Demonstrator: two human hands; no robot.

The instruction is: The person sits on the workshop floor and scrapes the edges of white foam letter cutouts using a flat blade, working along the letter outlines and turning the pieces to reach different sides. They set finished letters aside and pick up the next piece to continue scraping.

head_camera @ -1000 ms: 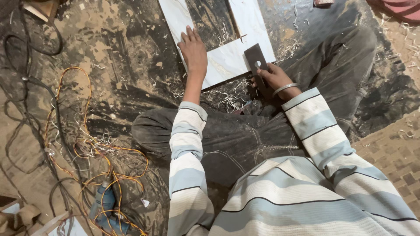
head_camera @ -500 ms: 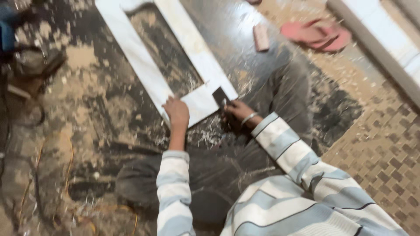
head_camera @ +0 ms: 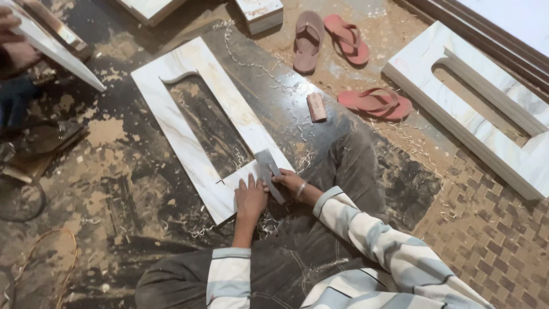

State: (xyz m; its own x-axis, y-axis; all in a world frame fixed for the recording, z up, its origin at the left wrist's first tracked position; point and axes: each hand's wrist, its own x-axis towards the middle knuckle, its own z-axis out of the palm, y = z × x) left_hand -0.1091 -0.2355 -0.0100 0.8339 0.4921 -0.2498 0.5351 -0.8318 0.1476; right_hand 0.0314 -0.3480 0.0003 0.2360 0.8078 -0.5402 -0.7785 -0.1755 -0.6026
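1. The right hand (head_camera: pixel 287 182) pinches a flat grey scraper blade (head_camera: pixel 269 171), now tilted against the near end of the white marbled frame panel (head_camera: pixel 189 143); a second ago it lay flatter there.
2. The left hand (head_camera: pixel 250 197), fingers spread, presses that end down as before (so scraping goes on at this edge).
3. At two o'clock lie a small wooden block (head_camera: pixel 316 106) and pink sandals (head_camera: pixel 374 103).
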